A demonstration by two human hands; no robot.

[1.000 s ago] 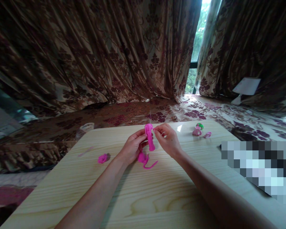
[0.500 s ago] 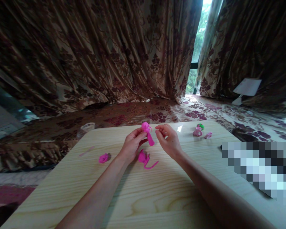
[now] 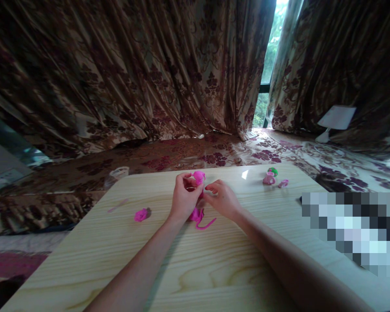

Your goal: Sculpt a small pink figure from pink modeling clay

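Observation:
Above the middle of the table, my left hand (image 3: 184, 197) pinches a bright pink modelling clay piece (image 3: 199, 177) with a round top. Its lower part is mostly covered by my fingers. My right hand (image 3: 223, 198) is closed at the piece's lower right side, fingertips pressed together against it. Just below, on the table, lies a pink clay lump (image 3: 195, 215), partly behind my left hand, with a thin curled pink strand (image 3: 208, 225) beside it. Left of my hands sits a crumpled pink clay lump (image 3: 141, 215).
The pale wooden table (image 3: 182, 277) carries a small pink and green piece (image 3: 269, 177) and another pink piece (image 3: 283, 183) at the far right. A thin translucent pink stick (image 3: 118, 206) lies at left. A blurred-out object (image 3: 354, 234) covers the right edge. A white lamp (image 3: 336, 118) stands beyond.
My left hand has turned, so the clay piece's round top now points up and its long lower part is hidden. My right hand has come in leftward to the piece.

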